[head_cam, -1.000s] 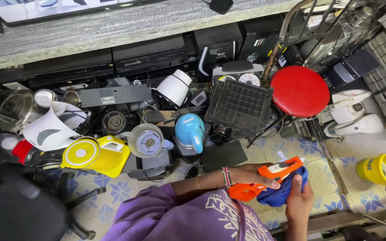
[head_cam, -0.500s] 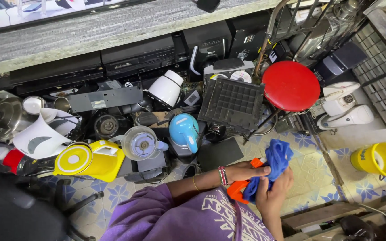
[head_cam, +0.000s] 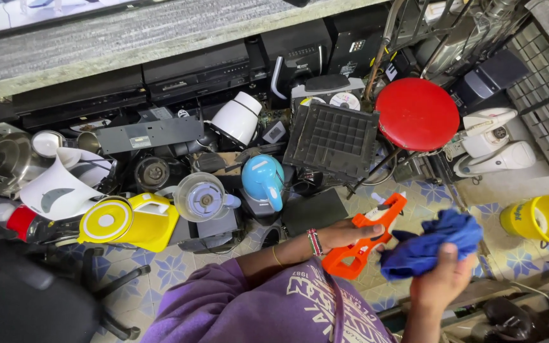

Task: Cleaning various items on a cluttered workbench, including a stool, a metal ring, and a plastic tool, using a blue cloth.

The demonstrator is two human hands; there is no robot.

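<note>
The left hand [head_cam: 341,236] gripped an orange tool [head_cam: 365,239] above the tiled floor [head_cam: 179,267]. Just beside it, the right hand [head_cam: 443,279] clutched a blue cloth [head_cam: 430,244], apart from the tool.

We're looking down into an appliance repair shop, by the look of it: kettles, a yellow kettle [head_cam: 128,220] and a blue one [head_cam: 263,180], lie heaped on the tiled floor [head_cam: 179,270] with a blender base [head_cam: 202,199]. Black video players [head_cam: 198,71] are stacked under a grey surface [head_cam: 160,32], beside a red stool [head_cam: 417,114].
</note>
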